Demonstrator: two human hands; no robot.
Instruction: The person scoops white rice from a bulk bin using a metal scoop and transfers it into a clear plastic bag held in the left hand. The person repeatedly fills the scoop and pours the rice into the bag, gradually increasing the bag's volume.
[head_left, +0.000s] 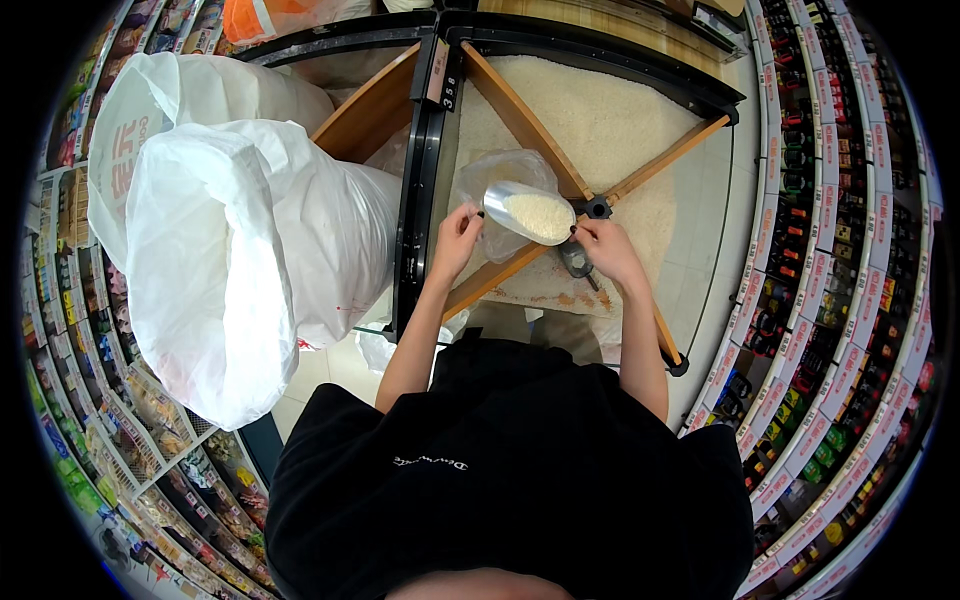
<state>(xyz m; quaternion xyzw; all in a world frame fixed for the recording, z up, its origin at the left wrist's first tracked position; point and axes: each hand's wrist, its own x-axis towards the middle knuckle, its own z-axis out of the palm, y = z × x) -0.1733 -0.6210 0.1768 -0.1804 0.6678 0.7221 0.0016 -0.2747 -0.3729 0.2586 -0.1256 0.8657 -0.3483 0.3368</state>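
Note:
In my right hand (606, 247) is a metal scoop (496, 201), tilted with its open end toward the left. A heap of white rice (541, 217) fills much of it. My left hand (459, 238) pinches the edge of a clear plastic bag (517, 166), which spreads behind and below the scoop. Both hands are above a display bin split by wooden dividers (529, 124). More rice (622, 97) lies in its compartments. A second scoop (577, 264) rests in the near compartment, partly hidden by my right hand.
Large white woven sacks (322, 225) stand at the left against the bin's black frame (414, 217). A black hub (597, 207) joins the dividers. Shelves of bottles (795, 225) curve along the right, and shelves of packaged goods (161, 427) along the left.

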